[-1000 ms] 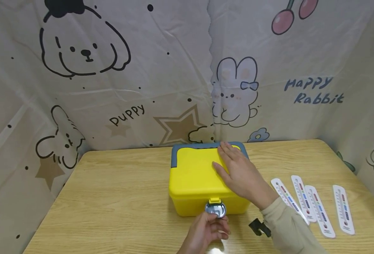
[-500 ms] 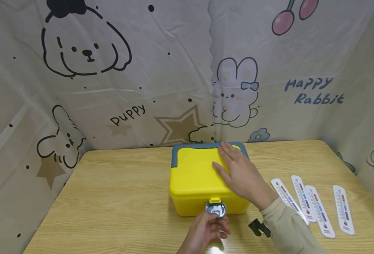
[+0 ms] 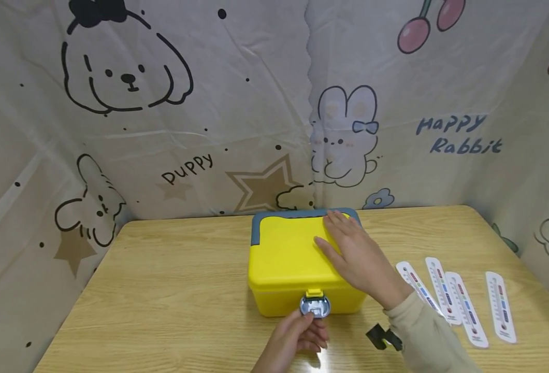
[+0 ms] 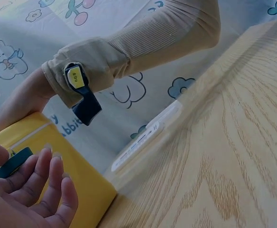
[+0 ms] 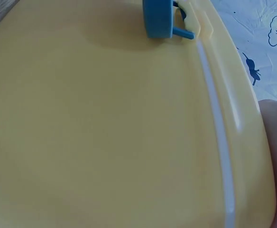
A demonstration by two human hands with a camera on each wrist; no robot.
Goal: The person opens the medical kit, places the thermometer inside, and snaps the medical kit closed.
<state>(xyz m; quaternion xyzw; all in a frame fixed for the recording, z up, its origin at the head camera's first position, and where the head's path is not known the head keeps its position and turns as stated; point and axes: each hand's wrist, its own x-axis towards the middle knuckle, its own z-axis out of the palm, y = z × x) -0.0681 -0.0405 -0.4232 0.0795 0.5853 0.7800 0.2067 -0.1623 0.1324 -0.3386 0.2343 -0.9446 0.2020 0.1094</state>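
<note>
A yellow storage box (image 3: pixel 284 264) with a blue-grey carry handle (image 3: pixel 256 230) folded along its top sits closed on the table. On its front hangs a shiny blue-grey latch (image 3: pixel 315 306), swung outward below its yellow catch (image 3: pixel 314 292). My left hand (image 3: pixel 298 334) pinches the lower edge of that latch between thumb and fingers; the left wrist view shows the latch (image 4: pixel 14 162) edge-on in the grip. My right hand (image 3: pixel 356 254) lies flat on the lid's right side, fingers straight. The right wrist view is mostly filled by the box wall (image 5: pixel 96 133), its white seam running beside the lid.
Several white thermometer cards (image 3: pixel 501 306) lie on the wooden table (image 3: pixel 172 290) right of the box, some overlapping. A black strap piece (image 3: pixel 378 336) shows by the right sleeve (image 3: pixel 423 331). A cartoon-printed curtain (image 3: pixel 237 114) hangs behind the table.
My left hand has shifted slightly left, its lower fingers moving, while still pinching the latch. The right hand has slid a little to the right on the lid.
</note>
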